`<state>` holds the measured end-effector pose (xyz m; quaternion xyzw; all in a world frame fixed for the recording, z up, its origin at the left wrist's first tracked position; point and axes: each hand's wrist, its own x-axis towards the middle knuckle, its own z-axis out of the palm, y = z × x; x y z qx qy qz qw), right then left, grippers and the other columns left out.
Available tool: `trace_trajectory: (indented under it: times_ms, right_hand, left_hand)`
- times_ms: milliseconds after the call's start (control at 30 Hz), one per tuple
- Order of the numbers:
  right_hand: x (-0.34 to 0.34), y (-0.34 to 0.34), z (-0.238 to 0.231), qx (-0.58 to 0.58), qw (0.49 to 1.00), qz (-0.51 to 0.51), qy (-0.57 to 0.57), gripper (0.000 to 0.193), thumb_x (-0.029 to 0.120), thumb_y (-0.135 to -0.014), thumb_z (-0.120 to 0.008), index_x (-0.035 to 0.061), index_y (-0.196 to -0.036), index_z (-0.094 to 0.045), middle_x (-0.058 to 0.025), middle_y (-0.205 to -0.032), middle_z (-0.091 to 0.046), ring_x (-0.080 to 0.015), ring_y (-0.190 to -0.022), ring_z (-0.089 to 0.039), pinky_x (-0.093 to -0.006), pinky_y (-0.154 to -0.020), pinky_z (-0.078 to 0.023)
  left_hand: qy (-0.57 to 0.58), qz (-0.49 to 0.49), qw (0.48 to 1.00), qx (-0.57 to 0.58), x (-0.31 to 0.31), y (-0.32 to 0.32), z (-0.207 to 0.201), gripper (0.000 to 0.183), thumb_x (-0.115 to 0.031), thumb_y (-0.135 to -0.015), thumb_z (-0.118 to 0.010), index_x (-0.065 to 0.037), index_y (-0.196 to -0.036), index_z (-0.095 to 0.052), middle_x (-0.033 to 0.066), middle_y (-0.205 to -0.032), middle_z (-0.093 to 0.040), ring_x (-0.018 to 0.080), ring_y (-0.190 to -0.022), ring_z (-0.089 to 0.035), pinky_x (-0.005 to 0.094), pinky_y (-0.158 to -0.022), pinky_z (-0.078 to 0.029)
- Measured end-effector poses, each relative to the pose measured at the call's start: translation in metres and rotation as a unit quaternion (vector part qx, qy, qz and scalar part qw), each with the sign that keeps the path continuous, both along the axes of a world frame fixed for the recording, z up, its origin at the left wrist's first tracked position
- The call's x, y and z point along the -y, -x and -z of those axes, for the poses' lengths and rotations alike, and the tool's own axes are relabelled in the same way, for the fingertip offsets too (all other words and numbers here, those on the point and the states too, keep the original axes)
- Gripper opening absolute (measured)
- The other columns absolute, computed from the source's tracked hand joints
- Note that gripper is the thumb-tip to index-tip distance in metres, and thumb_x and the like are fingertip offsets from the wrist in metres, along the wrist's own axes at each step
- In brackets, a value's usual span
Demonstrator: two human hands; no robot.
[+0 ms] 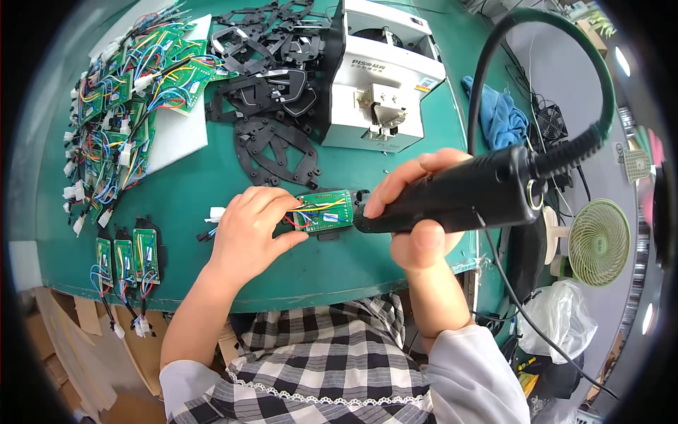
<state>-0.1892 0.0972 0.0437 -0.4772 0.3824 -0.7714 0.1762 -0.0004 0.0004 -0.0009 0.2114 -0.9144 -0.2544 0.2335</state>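
My right hand (pixel 417 254) is wrapped round a black electric screwdriver (pixel 459 194), which lies nearly level and points left. Its front end is over the right edge of a green circuit board (pixel 332 212); the tip itself is hidden. Beneath the board, parts of a black plastic frame (pixel 328 236) stick out. My left hand (pixel 251 226) grips the board's left end, fingers on its top edge and thumb by the lower edge. Coloured wires run from the board under that hand, and white connectors (pixel 216 214) come out on its far side.
A large pile of wired green boards (pixel 127 120) covers the back left. Several black plastic frames (pixel 275 152) lie beside a white machine (pixel 385 85). Three boards on frames (pixel 123 261) stand at the front left. A blue cloth (pixel 503 116) and green fan (pixel 599 242) are on the right.
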Motion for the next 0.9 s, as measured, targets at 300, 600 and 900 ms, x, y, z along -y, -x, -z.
trace_trajectory:
  times_ms: [300, 600, 900]
  right_hand:
    - [0.018, 0.030, -0.036, -0.079, 0.983, 0.163, -0.017, 0.070, 0.057, -0.086, -0.056, -0.0053, -0.112, -0.036, -0.0090, -0.052, -0.055, -0.0136, -0.045, -0.053, -0.0215, -0.046, -0.039]
    - [0.067, 0.058, -0.079, -0.171, 0.958, 0.216, 0.077, 0.059, 0.046, -0.089, -0.056, -0.0067, -0.109, -0.039, -0.0160, -0.064, -0.055, -0.0219, -0.044, -0.055, -0.0323, -0.043, -0.048]
    - [0.049, 0.030, -0.063, -0.091, 0.988, 0.119, -0.038, 0.065, 0.055, -0.090, -0.050, -0.0032, -0.116, -0.038, -0.0124, -0.067, -0.054, -0.0208, -0.047, -0.056, -0.0313, -0.044, -0.048]
  left_hand:
    - [0.001, 0.004, 1.000, -0.011, 0.001, 0.000, 0.000, 0.043, -0.020, -0.060, -0.083, -0.004, -0.097, -0.065, 0.0086, -0.100, -0.065, 0.0293, -0.092, -0.060, 0.0399, -0.081, -0.049]
    - [-0.001, 0.014, 0.999, -0.029, 0.003, 0.003, 0.003, 0.046, -0.019, -0.058, -0.084, -0.005, -0.096, -0.064, 0.0092, -0.100, -0.066, 0.0292, -0.092, -0.061, 0.0385, -0.080, -0.051]
    - [-0.011, 0.014, 1.000, -0.025, 0.004, -0.001, 0.004, 0.045, -0.020, -0.058, -0.083, -0.004, -0.096, -0.064, 0.0084, -0.100, -0.065, 0.0284, -0.094, -0.060, 0.0385, -0.082, -0.050]
